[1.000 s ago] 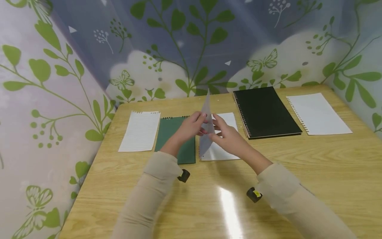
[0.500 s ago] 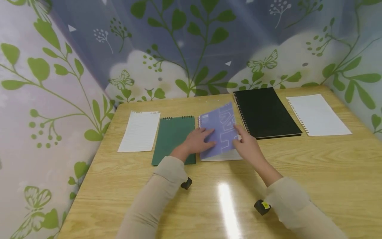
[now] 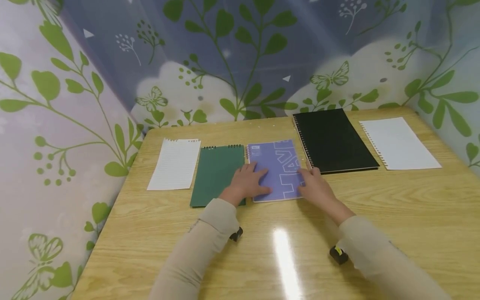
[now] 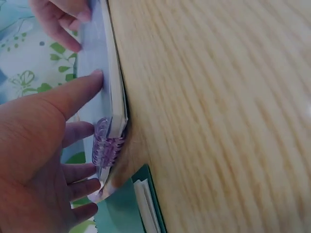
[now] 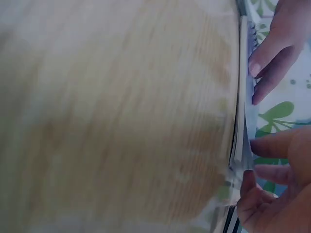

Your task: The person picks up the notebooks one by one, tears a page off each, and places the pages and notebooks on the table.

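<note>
A purple spiral notebook with white outlined lettering lies closed on the table in the head view. My left hand rests on its left side, fingers and thumb spread. At the right edge of the cover, my right hand touches the notebook with thumb and fingers. In the left wrist view, the left thumb lies on the cover and the other fingers are beside the purple coil. The right wrist view shows the right hand at the notebook's corner, some fingers bent.
Left of the purple notebook lie a green notebook and a torn lined sheet. On the right are a large black spiral notebook and a blank torn sheet. The wooden table meets patterned walls behind and at the sides.
The purple cover, upright between both hands a second ago, has swung down to the right and now lies flat over the white pages. The right hand followed it to the right edge.
</note>
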Demonstrator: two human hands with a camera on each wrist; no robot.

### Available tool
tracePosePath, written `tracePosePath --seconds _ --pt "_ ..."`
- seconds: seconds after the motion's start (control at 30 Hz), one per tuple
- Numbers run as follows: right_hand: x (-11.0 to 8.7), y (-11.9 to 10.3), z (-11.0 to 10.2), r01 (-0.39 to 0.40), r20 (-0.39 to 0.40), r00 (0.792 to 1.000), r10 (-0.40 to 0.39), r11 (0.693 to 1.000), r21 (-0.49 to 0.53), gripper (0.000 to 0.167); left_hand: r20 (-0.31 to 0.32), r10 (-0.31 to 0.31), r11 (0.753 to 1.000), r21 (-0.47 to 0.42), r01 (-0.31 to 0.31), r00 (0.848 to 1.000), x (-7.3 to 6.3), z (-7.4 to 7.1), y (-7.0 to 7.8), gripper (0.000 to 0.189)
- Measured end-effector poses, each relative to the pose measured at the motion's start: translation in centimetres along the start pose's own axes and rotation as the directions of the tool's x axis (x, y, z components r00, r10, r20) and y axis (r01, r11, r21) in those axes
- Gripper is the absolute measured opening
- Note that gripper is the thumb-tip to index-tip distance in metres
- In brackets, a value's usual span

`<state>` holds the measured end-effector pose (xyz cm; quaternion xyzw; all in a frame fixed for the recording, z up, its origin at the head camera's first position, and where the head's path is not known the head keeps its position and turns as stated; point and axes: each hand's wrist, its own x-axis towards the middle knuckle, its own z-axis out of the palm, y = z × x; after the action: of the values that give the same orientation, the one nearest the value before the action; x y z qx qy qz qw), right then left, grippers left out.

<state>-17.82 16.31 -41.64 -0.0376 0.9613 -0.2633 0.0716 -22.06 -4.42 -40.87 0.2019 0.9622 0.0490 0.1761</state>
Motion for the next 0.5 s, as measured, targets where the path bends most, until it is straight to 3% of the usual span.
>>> tracePosePath --seconds 0.2,0.5 --pt "0.5 0.0 0.2 -0.011 0.089 0.996 0.014 0.999 -0.036 0.054 0.003 -0.021 0.999 0.024 0.021 1.0 -0.5 -0.6 -0.3 0.072" --pt "0.9 0.1 0.2 -0.014 0.135 0.991 0.019 0.999 -0.033 0.053 0.002 -0.036 0.999 0.005 0.036 0.999 -0.3 -0.2 -1.1 0.072"
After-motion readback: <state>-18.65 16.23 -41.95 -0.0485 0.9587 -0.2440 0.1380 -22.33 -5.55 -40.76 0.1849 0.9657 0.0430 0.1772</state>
